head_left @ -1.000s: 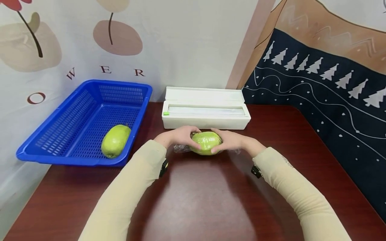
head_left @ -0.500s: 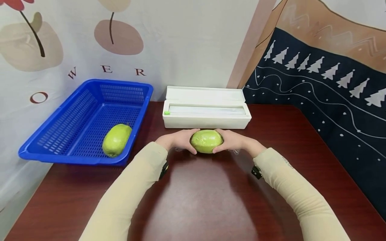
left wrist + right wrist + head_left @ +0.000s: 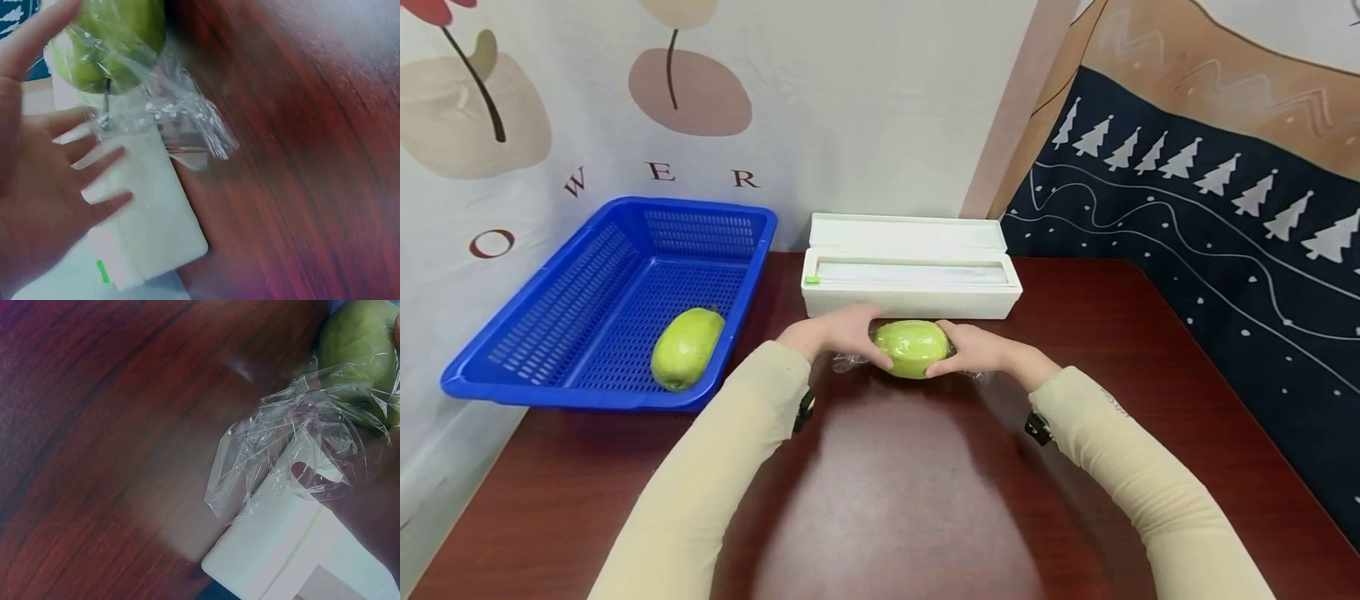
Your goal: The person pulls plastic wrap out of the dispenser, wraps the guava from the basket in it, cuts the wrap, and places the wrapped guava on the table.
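Observation:
An oval, pear-like green fruit [image 3: 912,350] wrapped in clear plastic film sits between the hands in the head view. My right hand [image 3: 976,349] grips its right end, thumb in front. At the other end is my left hand [image 3: 842,329]; in the left wrist view its fingers [image 3: 103,164] are spread and straight beside the fruit. Loose, crumpled film [image 3: 187,119] sticks out past the stem end there. More film [image 3: 253,450] trails from the opposite end in the right wrist view, partly over the right hand.
Just behind the hands stands a white cling-film dispenser box [image 3: 910,302], lid up, with a green slider [image 3: 812,281] at its left. A blue basket [image 3: 568,398] on the left holds another green fruit [image 3: 687,348]. The dark red-brown table [image 3: 887,500] ends at fabric-covered walls.
Half a second ago both hands held the fruit at its ends. The left hand has since loosened and shifted slightly up and left; the right hand keeps its grip.

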`<state>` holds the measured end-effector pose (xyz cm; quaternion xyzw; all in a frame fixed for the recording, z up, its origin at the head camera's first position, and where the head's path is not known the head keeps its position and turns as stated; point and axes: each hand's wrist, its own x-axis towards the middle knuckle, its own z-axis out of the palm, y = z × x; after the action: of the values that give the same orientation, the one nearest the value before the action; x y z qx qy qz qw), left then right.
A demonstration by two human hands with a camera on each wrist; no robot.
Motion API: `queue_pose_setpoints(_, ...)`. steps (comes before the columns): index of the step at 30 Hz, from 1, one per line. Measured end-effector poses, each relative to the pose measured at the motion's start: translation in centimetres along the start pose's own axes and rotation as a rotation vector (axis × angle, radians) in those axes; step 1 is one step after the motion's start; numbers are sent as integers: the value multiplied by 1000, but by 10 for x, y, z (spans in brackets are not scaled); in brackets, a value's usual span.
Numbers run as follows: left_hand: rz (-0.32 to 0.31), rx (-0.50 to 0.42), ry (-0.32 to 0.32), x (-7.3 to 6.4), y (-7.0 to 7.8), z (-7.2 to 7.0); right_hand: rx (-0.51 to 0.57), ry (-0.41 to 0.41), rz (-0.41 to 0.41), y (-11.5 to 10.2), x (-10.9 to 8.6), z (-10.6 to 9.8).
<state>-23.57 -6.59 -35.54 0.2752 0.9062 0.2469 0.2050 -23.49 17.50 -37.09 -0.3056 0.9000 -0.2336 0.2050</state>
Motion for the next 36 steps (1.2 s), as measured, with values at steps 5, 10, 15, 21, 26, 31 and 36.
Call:
queue_pose_setpoints(5,62,-44,25,3,12,9,23,-22,7,0,0,-2)
queue_pose_setpoints(10,39,-10,67,5,14,16,-39,-6,-3,0,0,-3)
queue_pose_setpoints(15,67,-30,68,6,12,16,-144,0,-3,4,-4,-5)
queue_pose_setpoints(21,50,-113,14,3,7,12,-98,71,-42,3,-12,-10)
queue_pose_setpoints(26,-16,-284,-90,0,0,10,-20,96,-145,-4,-9,-11)
queue_pose_setpoints(31,-44,-292,-112,1,3,11,-7,62,-90,-4,-6,-10)
queue_pose_setpoints(36,-33,-174,-40,5,8,12,7,52,-74,-2,-6,-11)
